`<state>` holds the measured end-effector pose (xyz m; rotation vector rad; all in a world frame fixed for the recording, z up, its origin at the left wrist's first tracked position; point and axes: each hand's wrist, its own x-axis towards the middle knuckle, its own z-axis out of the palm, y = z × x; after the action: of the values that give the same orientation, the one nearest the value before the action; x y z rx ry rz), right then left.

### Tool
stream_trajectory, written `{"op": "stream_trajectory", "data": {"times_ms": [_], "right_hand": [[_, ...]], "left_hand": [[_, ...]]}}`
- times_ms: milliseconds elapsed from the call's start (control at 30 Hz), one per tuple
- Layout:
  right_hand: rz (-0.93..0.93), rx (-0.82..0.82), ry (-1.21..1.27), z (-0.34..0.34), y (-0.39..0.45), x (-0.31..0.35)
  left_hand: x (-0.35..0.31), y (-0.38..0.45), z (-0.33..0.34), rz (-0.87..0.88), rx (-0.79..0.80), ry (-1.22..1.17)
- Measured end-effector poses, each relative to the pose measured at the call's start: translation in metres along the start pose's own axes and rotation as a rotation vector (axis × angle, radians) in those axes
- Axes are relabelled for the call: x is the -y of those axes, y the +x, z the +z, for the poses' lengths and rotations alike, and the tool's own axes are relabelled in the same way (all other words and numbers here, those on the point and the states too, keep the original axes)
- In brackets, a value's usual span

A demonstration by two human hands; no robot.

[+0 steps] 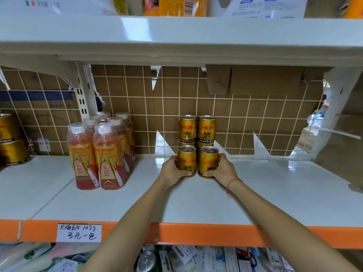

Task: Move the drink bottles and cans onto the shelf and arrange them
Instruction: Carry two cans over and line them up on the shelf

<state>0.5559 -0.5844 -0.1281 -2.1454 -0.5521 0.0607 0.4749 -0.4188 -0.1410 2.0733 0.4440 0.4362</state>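
setting: white metal shop shelf (pixel 275 193) with an orange front edge (pixel 196 234), a wire grid and brown cardboard behind it, another white shelf above.
left hand: left hand (pixel 172 169), centre of the frame, fingers curled round the left gold red bull can (pixel 187 160), thumb on its front.
right hand: right hand (pixel 224 168), with a red string on the wrist, fingers wrapped round the right gold red bull can (pixel 208 161).
held cans: upright, side by side and touching, standing on the shelf just in front of the stack.
stack: gold red bull cans stacked two high (pixel 197 128) against the cardboard, two across, right behind the held pair.
bottles: clear plastic bottles of orange-red drink with white caps (pixel 102 150), clustered centre left, well apart from the cans.
far left: more gold cans (pixel 9 140), stacked at the frame edge.
price tag: handwritten white paper label (pixel 79 232) on the orange edge, lower left.
below: mixed packets and a can top on the lower shelf, too blurred to tell.
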Motion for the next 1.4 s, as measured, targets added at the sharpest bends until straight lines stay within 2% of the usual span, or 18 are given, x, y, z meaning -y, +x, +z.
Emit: {"op": "stream_trajectory", "data": {"times_ms": [433,1400], "right_hand": [[0.008,0.002,0.008,0.004,0.011,-0.001],[-0.013,0.003,-0.014,0.005,0.015,-0.003]], "left_hand": [[0.000,0.012,0.003,0.002,0.105,-0.045],[0.010,0.020,0.007,0.021,0.118,-0.051]]}}
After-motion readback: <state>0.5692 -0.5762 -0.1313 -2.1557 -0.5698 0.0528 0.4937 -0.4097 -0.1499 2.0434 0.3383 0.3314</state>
